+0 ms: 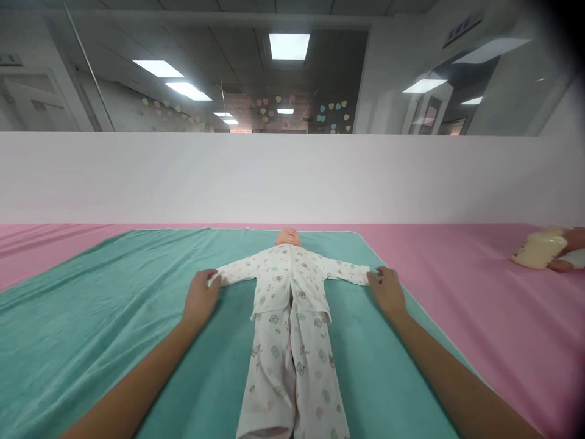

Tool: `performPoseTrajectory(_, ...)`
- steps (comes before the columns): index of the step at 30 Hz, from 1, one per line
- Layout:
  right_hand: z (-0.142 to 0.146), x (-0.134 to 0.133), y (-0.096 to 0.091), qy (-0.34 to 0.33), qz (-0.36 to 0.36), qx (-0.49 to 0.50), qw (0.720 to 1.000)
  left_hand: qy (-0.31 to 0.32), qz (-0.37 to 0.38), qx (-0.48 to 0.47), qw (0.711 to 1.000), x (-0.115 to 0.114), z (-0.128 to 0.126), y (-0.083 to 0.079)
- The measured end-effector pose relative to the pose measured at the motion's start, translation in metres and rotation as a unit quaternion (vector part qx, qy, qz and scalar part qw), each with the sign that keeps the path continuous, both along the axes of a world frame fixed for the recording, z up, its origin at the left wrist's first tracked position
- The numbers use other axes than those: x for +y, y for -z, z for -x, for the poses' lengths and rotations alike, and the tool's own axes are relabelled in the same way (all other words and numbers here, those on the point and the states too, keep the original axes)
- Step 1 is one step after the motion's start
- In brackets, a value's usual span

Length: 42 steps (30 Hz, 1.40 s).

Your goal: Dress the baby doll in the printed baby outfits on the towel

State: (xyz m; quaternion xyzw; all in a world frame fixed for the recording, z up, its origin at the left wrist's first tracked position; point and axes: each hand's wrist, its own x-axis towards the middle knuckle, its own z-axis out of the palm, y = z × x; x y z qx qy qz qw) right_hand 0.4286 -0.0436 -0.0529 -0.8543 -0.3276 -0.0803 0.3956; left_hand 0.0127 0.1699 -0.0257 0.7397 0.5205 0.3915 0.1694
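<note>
A baby doll (289, 236) in white printed pyjamas (287, 305) lies on its back on a green towel (91, 329), arms spread wide, head pointing away from me. My left hand (201, 299) pinches the cuff of the doll's sleeve on the left side. My right hand (388, 291) holds the end of the other sleeve at the towel's right edge. Both hands have their fingers curled onto the cloth.
The green towel lies on a pink-covered surface (479, 317) that runs to a white wall. At the far right another person's hand (569, 250) rests beside a cream-coloured bundle (542, 249). Glass panes above the wall reflect ceiling lights.
</note>
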Motion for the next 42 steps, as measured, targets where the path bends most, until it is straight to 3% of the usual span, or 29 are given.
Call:
performPoseTrajectory(3,-0.023,0.004,-0.001,0.029,0.102,0.073,0.992,-0.08,0.07,0.075,0.992,0.046,0.016,0.006)
performPoseTrajectory(6,-0.023,0.008,-0.008,-0.005,0.18,0.079,0.98,-0.064,0.142,0.1,0.983,0.072,0.02,0.01)
performPoseTrajectory(9,-0.022,0.012,-0.011,-0.027,0.166,0.075,0.983,-0.024,0.162,0.092,0.982,0.08,0.018,0.01)
performPoseTrajectory(16,-0.027,0.015,-0.001,-0.113,0.086,0.056,0.988,0.061,0.181,-0.017,0.982,0.07,0.022,0.007)
performPoseTrajectory(21,-0.033,0.016,0.004,-0.057,-0.004,0.048,0.997,0.09,0.189,-0.127,0.97,0.068,0.023,0.009)
performPoseTrajectory(26,-0.039,0.015,0.007,-0.004,-0.051,0.073,0.996,0.038,0.178,-0.246,0.952,0.063,0.017,0.007)
performPoseTrajectory(28,-0.037,0.015,0.006,-0.003,-0.055,0.06,0.997,0.034,0.178,-0.229,0.956,0.059,0.015,0.003)
performPoseTrajectory(32,-0.032,0.016,0.003,-0.083,0.039,0.081,0.992,0.034,0.156,-0.092,0.983,0.053,0.014,-0.001)
performPoseTrajectory(35,-0.031,0.016,0.003,-0.133,0.045,0.104,0.985,0.039,0.138,-0.028,0.989,0.052,0.014,0.0)
performPoseTrajectory(38,-0.033,0.018,0.005,-0.188,0.006,0.133,0.973,0.061,0.144,-0.022,0.987,0.051,0.014,0.002)
performPoseTrajectory(42,-0.033,0.018,0.007,-0.146,0.034,0.104,0.983,0.107,0.179,-0.115,0.971,0.049,0.016,0.0)
